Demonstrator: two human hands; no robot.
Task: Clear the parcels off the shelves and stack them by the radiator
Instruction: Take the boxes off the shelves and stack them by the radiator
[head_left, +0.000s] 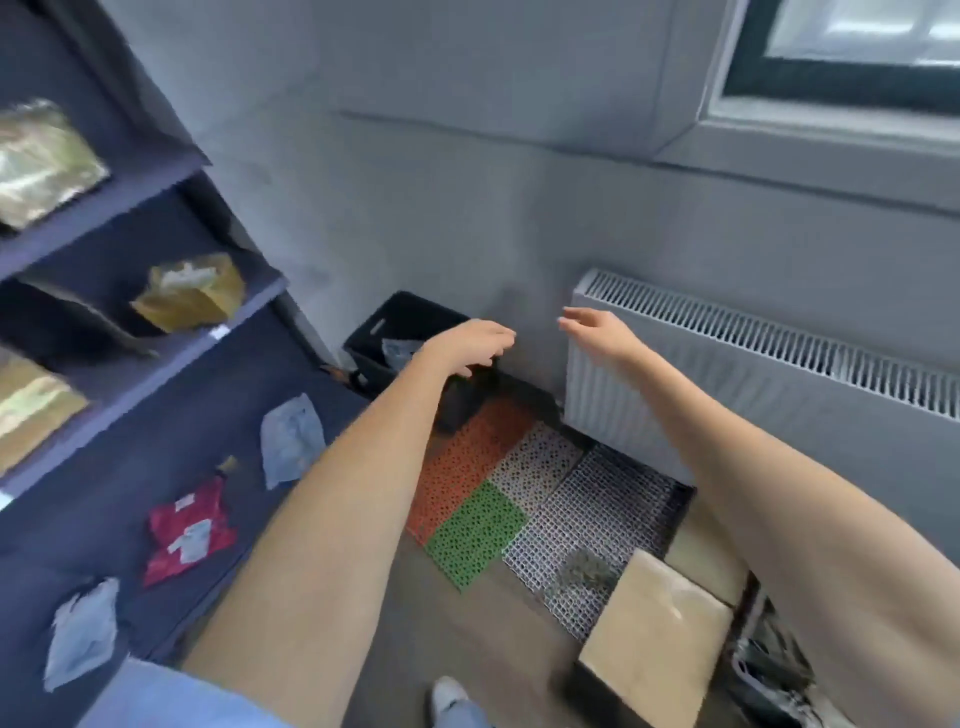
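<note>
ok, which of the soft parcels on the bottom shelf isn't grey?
The crumpled red plastic parcel with white labels, lying mid-shelf. The other soft ones on that shelf, the grey bag behind it and the grey bag in front, are pale grey-blue.

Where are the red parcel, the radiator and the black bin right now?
red parcel (187, 530): head view, on its crumpled red middle beside the white label.
radiator (727, 395): head view, on the ribbed front panel.
black bin (400, 317): head view, on its dark inner back wall.

Left hand (475, 345) and right hand (597, 332) outstretched, empty, fingers loose
</note>
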